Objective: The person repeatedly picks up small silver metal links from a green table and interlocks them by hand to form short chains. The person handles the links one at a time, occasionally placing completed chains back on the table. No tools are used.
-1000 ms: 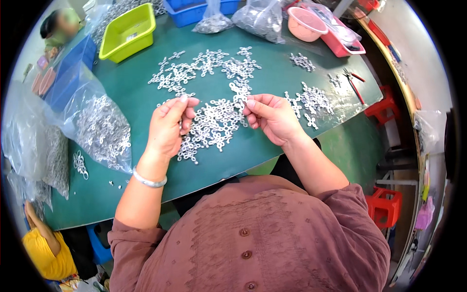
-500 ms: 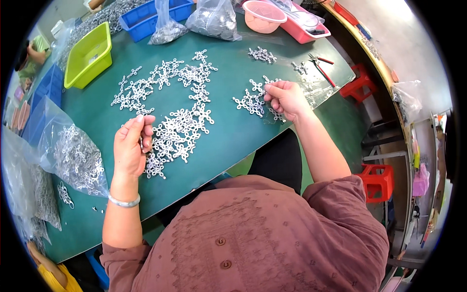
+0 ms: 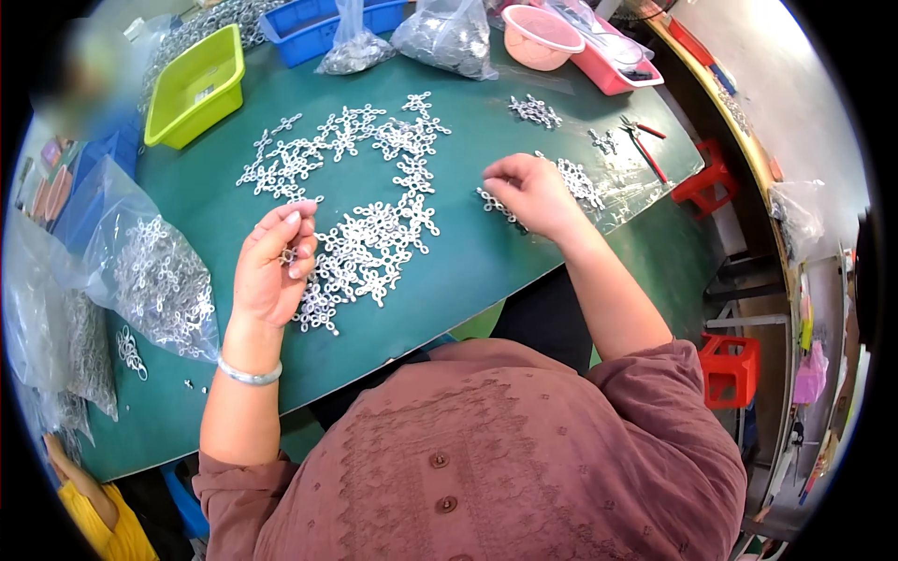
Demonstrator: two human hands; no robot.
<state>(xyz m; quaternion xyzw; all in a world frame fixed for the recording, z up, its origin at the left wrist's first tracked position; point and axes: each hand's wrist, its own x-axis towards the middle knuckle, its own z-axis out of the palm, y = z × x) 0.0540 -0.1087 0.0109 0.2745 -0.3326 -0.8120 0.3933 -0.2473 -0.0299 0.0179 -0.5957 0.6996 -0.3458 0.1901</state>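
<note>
My left hand is closed, palm up, on a small silvery metal link piece that shows between the fingers. Just right of it lies a large loose pile of silvery linked-ring metal pieces, with more of them spread in an arc farther back. My right hand hovers at a smaller pile, thumb and bent fingers apart, with nothing visible between them. Part of that smaller pile is hidden under the hand.
Red-handled pliers lie at the right edge of the green table, near two small clusters. A yellow-green bin, blue tray, pink basket and bags of metal pieces stand around. Another person's yellow sleeve shows lower left.
My right hand has moved left across the smaller pile, and its fingers have come apart. The left hand keeps its piece. The whole view has shifted slightly.
</note>
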